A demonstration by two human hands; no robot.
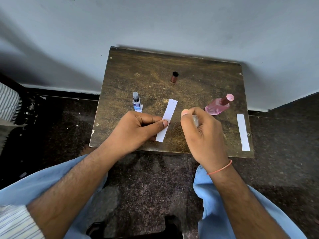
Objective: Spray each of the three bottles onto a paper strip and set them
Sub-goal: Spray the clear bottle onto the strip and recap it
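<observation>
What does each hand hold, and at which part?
Left hand pinches the paper strip near its middle. Right hand encloses a small clear bottle, mostly hidden.

worn wood table [198, 94], matt paper strip [170, 111]

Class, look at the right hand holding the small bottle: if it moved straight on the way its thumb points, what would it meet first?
Probably the paper strip pinched in the left hand; the right hand faces it, though depth is unclear.
</observation>
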